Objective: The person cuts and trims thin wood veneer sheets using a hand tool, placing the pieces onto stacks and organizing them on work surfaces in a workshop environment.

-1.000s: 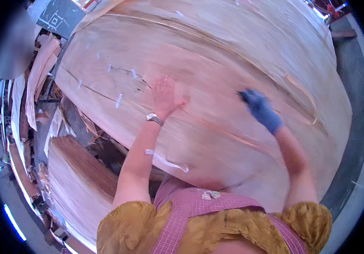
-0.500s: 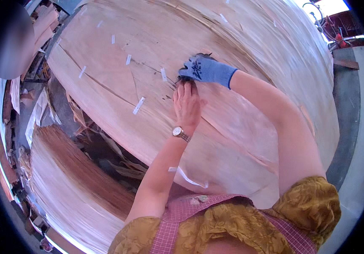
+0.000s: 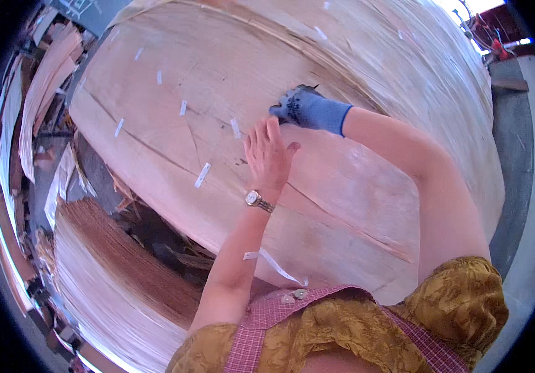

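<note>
A large pale wood veneer sheet, with cracks and several short white tape pieces, spreads beneath both hands. My left hand, bare with a wristwatch, lies on it with outstretched fingers and thumb apart. Just beyond those fingertips, my right hand, in a blue glove with dark fingers, is curled down against the sheet; whatever it holds, if anything, is hidden. A white tape strip dangles from my left forearm.
Stacked veneer with a brown edge lies at lower left. Torn veneer strips and scraps line the left side. A grey panel is at top left, red equipment at top right, grey floor along the right.
My right hand came in from the right to my left hand's fingertips, its arm now bent. Over the last half second both hands shifted slightly, my left fingers sliding a little leftward.
</note>
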Demonstrator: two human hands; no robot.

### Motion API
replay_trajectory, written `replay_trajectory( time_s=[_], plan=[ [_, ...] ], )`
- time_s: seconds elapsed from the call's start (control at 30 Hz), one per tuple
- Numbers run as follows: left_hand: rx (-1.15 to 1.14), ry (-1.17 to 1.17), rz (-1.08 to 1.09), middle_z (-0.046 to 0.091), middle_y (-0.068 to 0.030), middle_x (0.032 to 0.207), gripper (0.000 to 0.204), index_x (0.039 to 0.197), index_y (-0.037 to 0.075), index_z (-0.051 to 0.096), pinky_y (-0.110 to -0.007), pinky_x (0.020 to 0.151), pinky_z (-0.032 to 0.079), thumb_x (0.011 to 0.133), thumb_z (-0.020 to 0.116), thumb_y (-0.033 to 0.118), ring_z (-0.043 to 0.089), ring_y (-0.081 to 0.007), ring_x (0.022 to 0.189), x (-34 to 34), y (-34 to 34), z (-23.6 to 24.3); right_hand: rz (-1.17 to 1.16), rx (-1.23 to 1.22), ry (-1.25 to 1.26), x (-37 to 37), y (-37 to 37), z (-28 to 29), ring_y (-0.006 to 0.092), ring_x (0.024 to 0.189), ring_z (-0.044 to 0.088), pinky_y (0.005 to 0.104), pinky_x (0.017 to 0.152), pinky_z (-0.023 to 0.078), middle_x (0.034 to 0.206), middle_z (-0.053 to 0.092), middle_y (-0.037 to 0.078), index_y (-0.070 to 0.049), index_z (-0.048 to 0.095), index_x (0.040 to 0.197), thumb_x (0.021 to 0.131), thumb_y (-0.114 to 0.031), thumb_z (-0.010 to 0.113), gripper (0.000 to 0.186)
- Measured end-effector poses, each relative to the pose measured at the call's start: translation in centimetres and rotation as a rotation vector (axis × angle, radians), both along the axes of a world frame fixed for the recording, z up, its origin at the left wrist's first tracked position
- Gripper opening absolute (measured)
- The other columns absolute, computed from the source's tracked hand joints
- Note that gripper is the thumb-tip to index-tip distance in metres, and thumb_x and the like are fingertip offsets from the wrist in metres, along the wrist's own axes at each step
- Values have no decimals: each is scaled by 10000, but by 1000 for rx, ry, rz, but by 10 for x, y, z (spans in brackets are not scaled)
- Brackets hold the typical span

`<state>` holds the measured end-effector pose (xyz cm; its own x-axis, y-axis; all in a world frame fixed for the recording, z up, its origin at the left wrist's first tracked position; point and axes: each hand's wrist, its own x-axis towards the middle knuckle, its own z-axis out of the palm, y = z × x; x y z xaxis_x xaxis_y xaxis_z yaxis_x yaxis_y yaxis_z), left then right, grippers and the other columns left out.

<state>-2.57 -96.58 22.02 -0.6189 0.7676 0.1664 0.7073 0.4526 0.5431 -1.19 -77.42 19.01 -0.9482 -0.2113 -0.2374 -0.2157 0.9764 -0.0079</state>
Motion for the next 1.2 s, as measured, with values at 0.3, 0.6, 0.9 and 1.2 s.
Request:
replay_trajectory(
  time_s=[0.3, 0.6, 0.9, 1.2],
  plan=[
    [-21, -63, -127, 483, -182, 1291, 946, 1416, 64, 348, -449, 979, 433, 615, 845, 148, 494, -374, 1149, -22, 21, -29, -283, -125, -139, 30, -17, 26, 311, 783, 686, 434, 622, 525, 863, 690, 114, -132, 579, 1043, 828, -234, 641, 246],
    [-533, 218, -320, 408, -226, 1382, 835, 1458, 256, 386, -453, 1021, 367, 723, 781, 255, 401, -384, 1242, -20, 35, -13, -593, -64, 3, 137, 11, 16, 321, 768, 694, 452, 591, 520, 828, 684, 151, -72, 528, 1041, 889, -151, 547, 173],
    [-519, 235, -408, 432, -207, 1422, 767, 1428, 192, 423, -475, 1050, 358, 738, 753, 254, 360, -373, 1334, -3, 57, -28, -1047, -56, -50, 254, -3, 15, 321, 800, 700, 467, 602, 535, 891, 693, 167, -74, 552, 1073, 913, -193, 524, 201],
    [-444, 154, -576, 492, -178, 1382, 777, 1344, 45, 470, -411, 1024, 427, 698, 793, 334, 428, -352, 1306, 148, 101, -4, -1116, -160, 108, 360, -6, 18, 327, 831, 699, 462, 663, 534, 894, 702, 149, -88, 598, 995, 896, -204, 528, 167]
  ],
)
